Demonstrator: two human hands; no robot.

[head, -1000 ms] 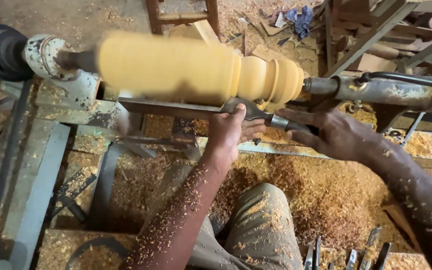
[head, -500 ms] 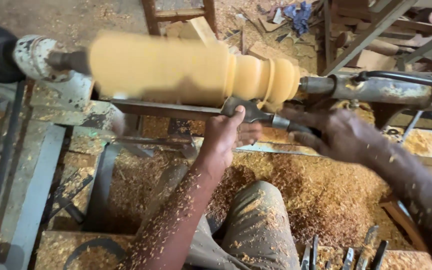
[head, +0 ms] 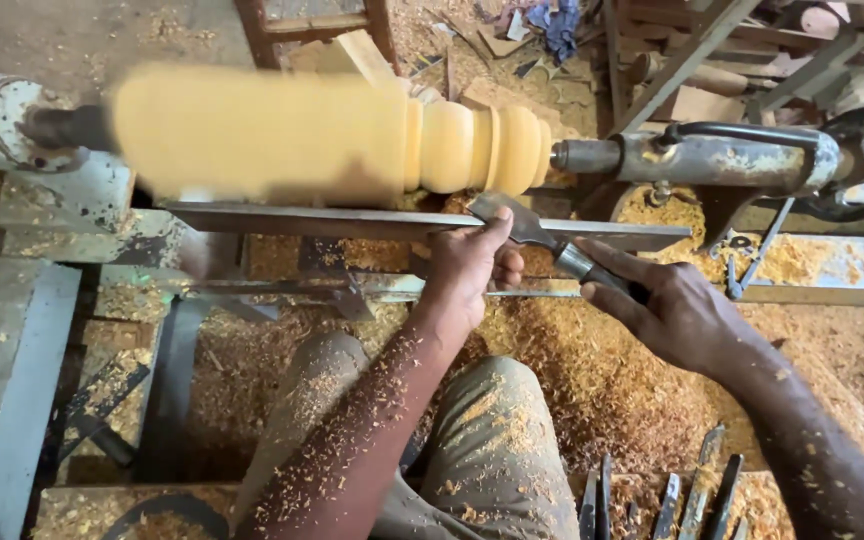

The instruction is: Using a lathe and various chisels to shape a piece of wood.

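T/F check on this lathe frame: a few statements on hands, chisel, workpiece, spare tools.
1. Both hands hold the chisel. True: left hand near the blade, right hand on the handle.
2. The workpiece is dark metal. False: pale yellow wood with turned beads.
3. The chisel lies across the tool rest. True.
4. Spare tools hang on a wall. False: they lie low, by the knee.

I can't make out the surface of the yellow wooden workpiece (head: 262, 135); its thick part is a blur. My right hand (head: 677, 315) hides the chisel (head: 527, 228) handle. The spare tools (head: 697, 495) are cut off by the bottom edge, as are both my forearms.
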